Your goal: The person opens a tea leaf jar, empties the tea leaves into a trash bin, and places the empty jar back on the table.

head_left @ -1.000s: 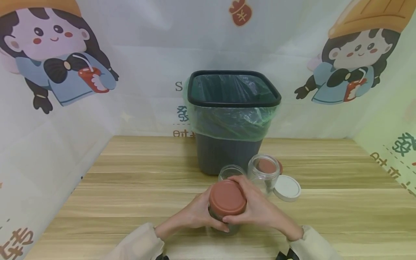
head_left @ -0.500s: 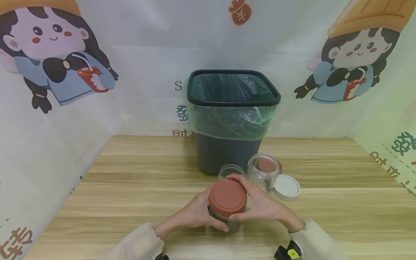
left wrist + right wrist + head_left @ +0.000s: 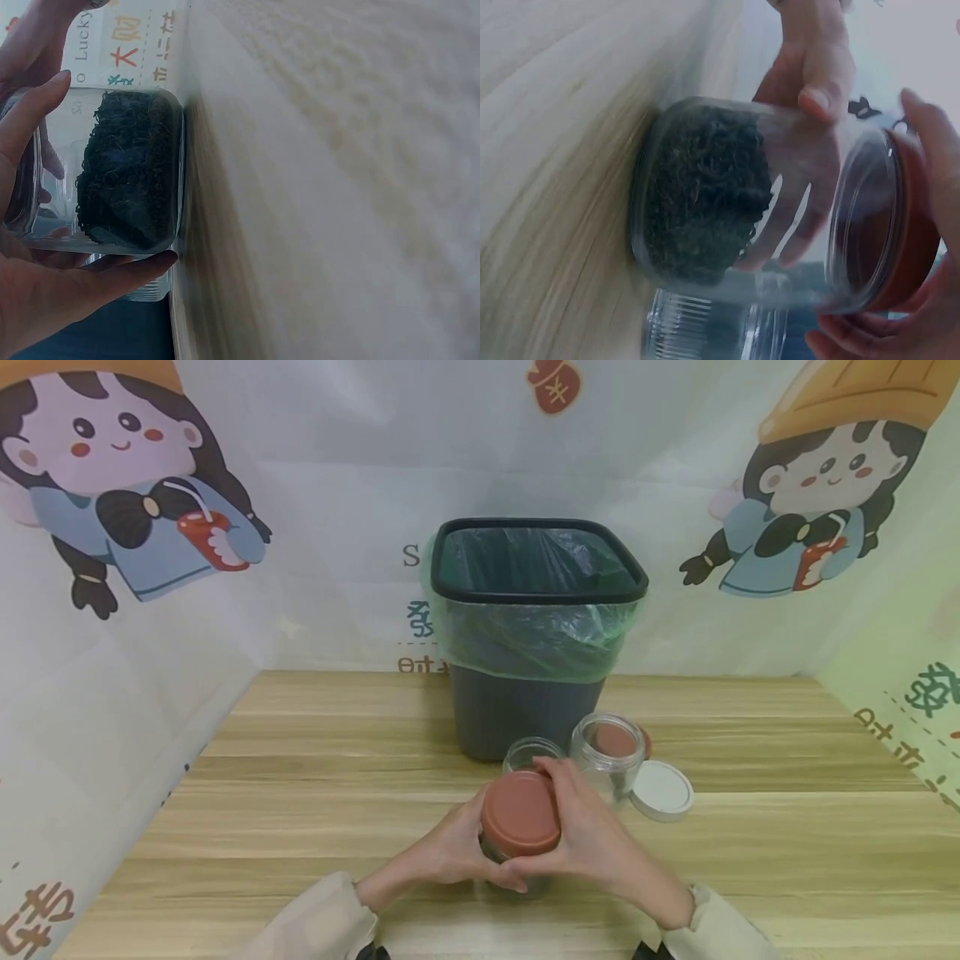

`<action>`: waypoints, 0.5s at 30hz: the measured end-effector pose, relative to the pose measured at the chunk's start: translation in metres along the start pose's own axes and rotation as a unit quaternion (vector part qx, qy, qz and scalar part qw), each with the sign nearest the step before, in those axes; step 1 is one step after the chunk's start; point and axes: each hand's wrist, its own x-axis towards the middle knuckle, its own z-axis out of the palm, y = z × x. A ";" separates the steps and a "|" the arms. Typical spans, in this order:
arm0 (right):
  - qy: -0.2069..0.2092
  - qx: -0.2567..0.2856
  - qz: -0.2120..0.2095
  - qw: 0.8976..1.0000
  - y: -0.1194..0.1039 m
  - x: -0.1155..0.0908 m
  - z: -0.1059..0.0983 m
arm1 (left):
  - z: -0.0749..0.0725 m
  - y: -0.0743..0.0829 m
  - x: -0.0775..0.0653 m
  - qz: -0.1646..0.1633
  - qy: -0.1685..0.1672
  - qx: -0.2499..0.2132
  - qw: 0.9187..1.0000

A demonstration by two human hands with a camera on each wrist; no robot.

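A clear jar stands upright on the wooden table, partly filled with dark, curly, dried-leaf-like bits. Its reddish-brown lid sits on top. My left hand grips the jar's glass body from the left, thumb in front. Around the lid's right side curl the fingers and thumb of my right hand. From the right wrist view, the lid lies over the jar mouth; whether it is loose I cannot tell.
Behind the hands stand a small clear jar and a larger open clear jar. Near the latter lie a white lid and another reddish-brown lid. A dark bin with a green liner is at the back.
My right hand's fingers and thumb have shifted around the lid, the thumb first right, then back left. The left hand and jar have stayed in place.
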 end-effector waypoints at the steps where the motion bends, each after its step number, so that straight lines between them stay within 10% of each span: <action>1: 0.010 -0.014 -0.005 1.000 -0.001 0.000 0.001 | 0.000 0.000 0.000 -0.001 0.002 0.004 1.000; 7: 0.025 -0.020 -0.021 0.999 -0.003 -0.002 0.004 | 0.000 0.001 0.000 0.006 0.005 0.011 1.000; 15: -0.065 0.079 -0.016 0.995 0.007 0.002 -0.005 | 0.001 0.001 0.000 0.001 0.002 0.002 1.000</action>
